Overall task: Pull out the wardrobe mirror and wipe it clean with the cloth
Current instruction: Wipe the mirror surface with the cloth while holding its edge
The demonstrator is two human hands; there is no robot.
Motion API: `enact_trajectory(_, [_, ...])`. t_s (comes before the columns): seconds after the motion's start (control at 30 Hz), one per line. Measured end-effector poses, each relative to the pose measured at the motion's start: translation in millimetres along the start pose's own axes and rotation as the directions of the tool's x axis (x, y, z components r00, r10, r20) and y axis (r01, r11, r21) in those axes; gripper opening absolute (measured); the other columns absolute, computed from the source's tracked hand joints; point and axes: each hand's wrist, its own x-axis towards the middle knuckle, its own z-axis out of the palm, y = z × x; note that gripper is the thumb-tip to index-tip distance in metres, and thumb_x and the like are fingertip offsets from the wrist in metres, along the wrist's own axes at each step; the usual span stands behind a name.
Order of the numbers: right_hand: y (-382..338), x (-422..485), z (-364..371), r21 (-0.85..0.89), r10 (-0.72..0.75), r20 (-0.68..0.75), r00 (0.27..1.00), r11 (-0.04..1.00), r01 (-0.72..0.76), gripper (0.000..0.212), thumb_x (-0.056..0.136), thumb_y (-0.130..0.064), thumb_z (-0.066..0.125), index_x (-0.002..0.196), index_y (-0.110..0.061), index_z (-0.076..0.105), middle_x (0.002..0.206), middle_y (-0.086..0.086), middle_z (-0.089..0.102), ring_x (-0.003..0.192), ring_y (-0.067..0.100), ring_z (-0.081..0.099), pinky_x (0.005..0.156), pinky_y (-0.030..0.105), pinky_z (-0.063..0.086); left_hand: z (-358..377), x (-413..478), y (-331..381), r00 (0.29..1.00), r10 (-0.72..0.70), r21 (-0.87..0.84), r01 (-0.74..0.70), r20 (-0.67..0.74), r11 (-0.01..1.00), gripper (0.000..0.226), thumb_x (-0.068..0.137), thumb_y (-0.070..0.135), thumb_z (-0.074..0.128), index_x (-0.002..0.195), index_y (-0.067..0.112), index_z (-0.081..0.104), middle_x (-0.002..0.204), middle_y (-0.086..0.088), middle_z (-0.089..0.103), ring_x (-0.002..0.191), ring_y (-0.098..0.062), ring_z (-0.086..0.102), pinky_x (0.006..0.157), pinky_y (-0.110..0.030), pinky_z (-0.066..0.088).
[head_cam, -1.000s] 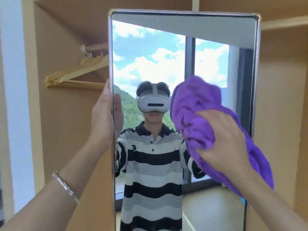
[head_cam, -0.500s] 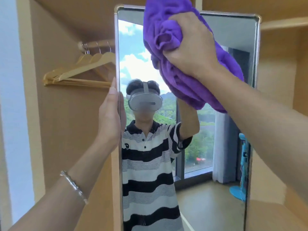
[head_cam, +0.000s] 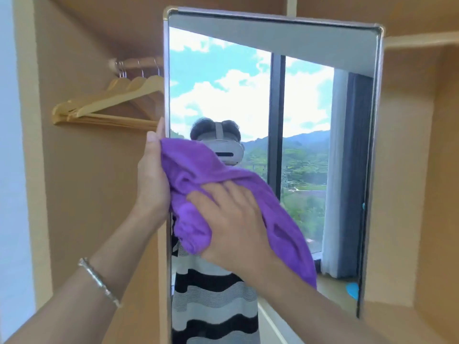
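The tall framed wardrobe mirror (head_cam: pixel 310 95) stands pulled out in front of the open wardrobe and fills the middle of the view. My left hand (head_cam: pixel 151 170) grips its left edge at mid-height. My right hand (head_cam: pixel 233 219) presses the bunched purple cloth (head_cam: pixel 193 170) against the glass near the left edge, its fingers curled into the fabric. The cloth hangs down past my wrist and hides part of the reflection. The mirror shows a person in a striped shirt, a window and sky.
Several wooden hangers (head_cam: pixel 109 103) hang on a rail (head_cam: pixel 139 63) in the left wardrobe bay behind the mirror. A wooden shelf (head_cam: pixel 419 37) and side panels lie to the right. A pale wall (head_cam: pixel 10 170) borders the left.
My right hand has carried the cloth from the mirror's right side up to its top and then down to the left edge at mid-height. My left hand has stayed on the left edge.
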Motion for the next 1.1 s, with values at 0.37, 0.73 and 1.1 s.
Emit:
enact_trajectory(0.37, [24, 163, -35, -0.165, 0.094, -0.152, 0.984, 0.979, -0.119, 0.049, 0.074, -0.043, 0.067, 0.117, -0.021, 0.057, 0.122, 0.001, 0.055, 0.109, 0.028, 0.052, 0.084, 0.042, 0.044, 2, -3, 2, 1.0, 0.007, 0.03, -0.007, 0.014, 1.0, 0.052, 0.098, 0.048, 0.028, 0.141, 0.023, 0.043, 0.142, 0.014, 0.051, 0.131, 0.001, 0.044, 0.113, -0.022, 0.029])
enact_trajectory(0.73, [7, 79, -6, 0.03, 0.042, -0.13, 0.991, 0.999, -0.039, 0.049, 0.054, -0.03, 0.073, 0.101, -0.017, 0.064, 0.096, 0.005, 0.061, 0.084, 0.032, 0.056, 0.07, 0.041, 0.043, 6, -8, 8, 0.997, -0.08, -0.056, 0.08, 0.004, 0.995, 0.056, 0.096, 0.058, 0.026, 0.1, 0.023, 0.071, 0.098, 0.005, 0.072, 0.099, -0.013, 0.063, 0.082, -0.025, 0.05])
enact_trajectory(1.1, [35, 137, -35, -0.128, 0.072, -0.112, 0.991, 0.988, -0.086, 0.049, 0.069, -0.035, 0.066, 0.114, -0.019, 0.059, 0.121, 0.007, 0.053, 0.108, 0.033, 0.05, 0.086, 0.046, 0.041, 4, -11, 4, 1.0, -0.022, 0.057, 0.023, -0.019, 0.998, 0.056, 0.1, 0.049, 0.012, 0.136, 0.027, 0.049, 0.132, 0.019, 0.057, 0.125, 0.001, 0.05, 0.104, -0.014, 0.036])
